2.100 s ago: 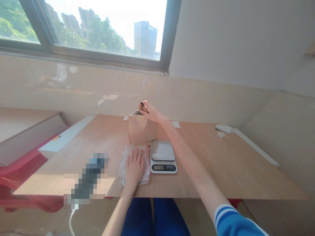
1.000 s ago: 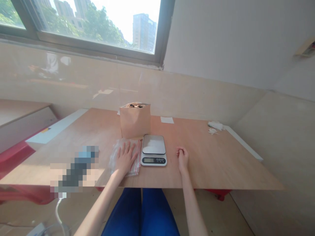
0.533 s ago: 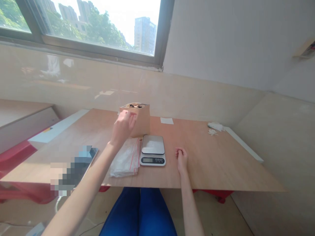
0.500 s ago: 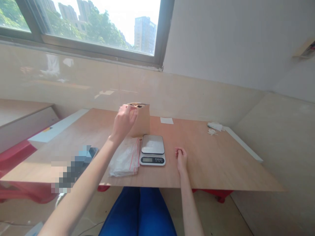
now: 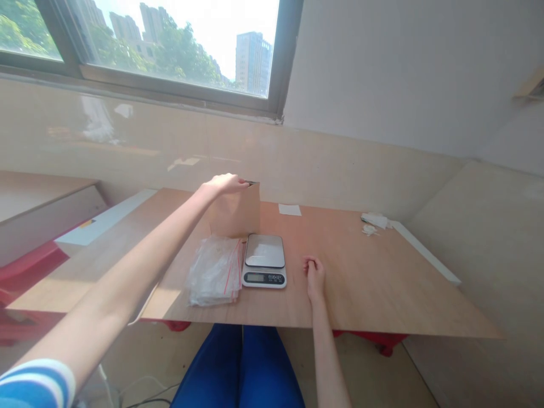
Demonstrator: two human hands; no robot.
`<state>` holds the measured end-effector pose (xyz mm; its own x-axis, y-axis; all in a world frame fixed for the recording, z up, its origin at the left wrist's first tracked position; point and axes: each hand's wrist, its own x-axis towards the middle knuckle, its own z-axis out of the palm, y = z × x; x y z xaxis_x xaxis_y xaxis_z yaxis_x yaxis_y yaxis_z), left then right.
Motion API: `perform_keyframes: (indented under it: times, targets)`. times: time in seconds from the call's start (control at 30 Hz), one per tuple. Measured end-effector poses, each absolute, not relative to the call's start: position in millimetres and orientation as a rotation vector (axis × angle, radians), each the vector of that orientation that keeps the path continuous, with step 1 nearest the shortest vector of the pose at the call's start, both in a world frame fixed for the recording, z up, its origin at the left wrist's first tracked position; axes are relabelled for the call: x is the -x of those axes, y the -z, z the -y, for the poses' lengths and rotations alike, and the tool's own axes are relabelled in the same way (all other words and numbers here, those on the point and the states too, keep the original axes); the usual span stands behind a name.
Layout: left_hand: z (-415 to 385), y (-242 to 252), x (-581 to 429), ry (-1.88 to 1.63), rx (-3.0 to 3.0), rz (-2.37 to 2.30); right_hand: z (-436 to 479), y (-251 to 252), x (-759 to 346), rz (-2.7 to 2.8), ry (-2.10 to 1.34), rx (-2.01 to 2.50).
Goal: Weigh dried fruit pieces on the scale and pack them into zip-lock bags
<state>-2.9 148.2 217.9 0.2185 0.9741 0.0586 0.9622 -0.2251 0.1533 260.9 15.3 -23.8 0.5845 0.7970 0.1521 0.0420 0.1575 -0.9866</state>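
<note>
My left hand (image 5: 227,182) reaches over the top of a brown paper bag (image 5: 238,212), which stands upright at the back of the table. Its fingers dip into the bag's mouth, so most of them are hidden, and so is anything they might hold. A kitchen scale (image 5: 264,252) with a bare metal plate and a small display sits in front of the bag. Left of the scale, touching it or nearly so, lies a stack of clear zip bags (image 5: 212,272) with red seal lines. My right hand (image 5: 313,275) rests on the table right of the scale, fingers curled in, with nothing seen in them.
A white paper slip (image 5: 289,210) lies near the wall behind the scale. Some white items (image 5: 374,220) are at the table's (image 5: 382,283) back right. White strips edge both sides. A window (image 5: 178,51) is above the wall.
My left hand has moved from beside the bag's rim to over its mouth, and the fingers have gone in. My right hand stays in place.
</note>
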Motion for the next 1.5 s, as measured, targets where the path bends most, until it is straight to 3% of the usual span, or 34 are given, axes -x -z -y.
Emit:
perform_keyframes:
  times: [0.23, 0.4, 0.67, 0.8, 0.9, 1.0, 1.2, 1.5]
  targets:
    - [-155, -239, 7, -0.009, -2.354, -1.726, -15, 24, -261, 0.807, -0.650, 1.326]
    - [-155, -234, 11, -0.106, -2.431, -1.753, -14, 25, -262, 0.810, -0.637, 1.326]
    - [-142, -239, 17, -0.756, -2.433, -1.564, -14, 22, -260, 0.809, -0.628, 1.320]
    - [-124, -242, 10, -1.277, -2.356, -1.367, -14, 20, -259, 0.800, -0.596, 1.337]
    - [-105, -220, -6, -1.454, -2.186, -1.113, -9, 13, -249, 0.807, -0.516, 1.353]
    - [-84, -175, -28, -1.302, -1.953, -0.974, -3, -4, -224, 0.955, -0.460, 1.311]
    - [-51, -92, -60, -1.163, -1.683, -1.053, -8, -37, -173, 1.217, -0.659, 1.059]
    - [-46, -59, -51, -1.182, -1.553, -1.207, -18, -20, -166, 0.997, -0.814, 1.040]
